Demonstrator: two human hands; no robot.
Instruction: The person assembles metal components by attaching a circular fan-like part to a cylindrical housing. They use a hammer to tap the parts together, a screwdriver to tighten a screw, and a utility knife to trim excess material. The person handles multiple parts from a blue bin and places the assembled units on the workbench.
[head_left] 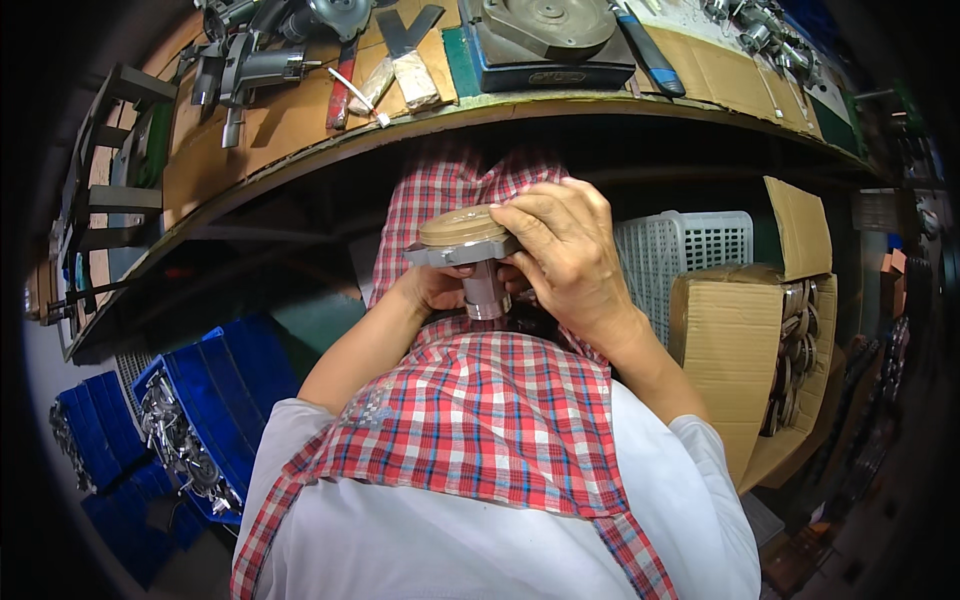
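Note:
Over my lap I hold a flanged metal part [487,290], a silvery flange with a cylinder pointing down toward my apron. A round brownish disc [460,228] sits on top of the flange. My left hand [437,288] is closed around the part from below, partly hidden by the flange. My right hand [565,245] grips the right side, with fingertips on the disc's rim and the thumb lower down near the flange. Red checked apron cloth [480,410] lies under both forearms.
The workbench [300,160] runs across ahead, bearing a metal motor-like assembly [262,68], a red-handled tool [342,95], a heavy round fixture [550,25] and a blue-black handle [655,60]. Blue bins [235,390] of metal parts stand left; a white crate [715,235] and cardboard box [730,345] stand right.

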